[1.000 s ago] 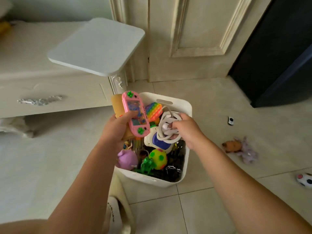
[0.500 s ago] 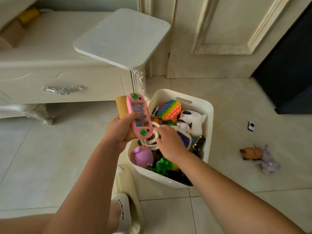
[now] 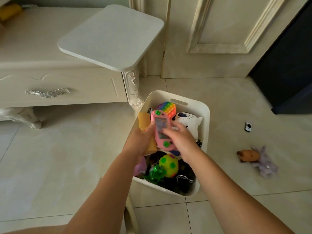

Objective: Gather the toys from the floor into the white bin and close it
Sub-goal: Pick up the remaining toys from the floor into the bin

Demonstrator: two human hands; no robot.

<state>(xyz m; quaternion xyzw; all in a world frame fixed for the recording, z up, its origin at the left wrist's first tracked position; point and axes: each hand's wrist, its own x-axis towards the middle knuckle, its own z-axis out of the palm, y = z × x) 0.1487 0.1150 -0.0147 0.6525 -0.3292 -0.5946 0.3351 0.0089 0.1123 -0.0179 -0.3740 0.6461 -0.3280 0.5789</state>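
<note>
The white bin (image 3: pixel 207 115) stands on the tile floor, open and full of toys: a rainbow pop toy (image 3: pixel 167 107), a white plush (image 3: pixel 190 121), a yellow-green spiky ball (image 3: pixel 168 165). Above it my left hand (image 3: pixel 139 142) grips a pink handheld game (image 3: pixel 160 132) together with a tan block (image 3: pixel 144 120). The fingers of my right hand (image 3: pixel 183 141) close over the game's right side; they are blurred. A small toy car (image 3: pixel 247 127) and a brown-and-purple plush (image 3: pixel 256 159) lie on the floor to the right. A flat white lid-like panel (image 3: pixel 111 36) rests on the cabinet.
A cream cabinet (image 3: pixel 59 92) with a carved leg (image 3: pixel 133 92) stands just left of the bin. A cream door (image 3: pixel 219 31) is behind it, and a dark piece of furniture (image 3: pixel 290 68) fills the right back. My slippered foot (image 3: pixel 130 217) is at the bin's near side.
My right hand let go of the white rings into the bin, then rose to the pink game in my left hand. The view shifted, so the bin sits further right.
</note>
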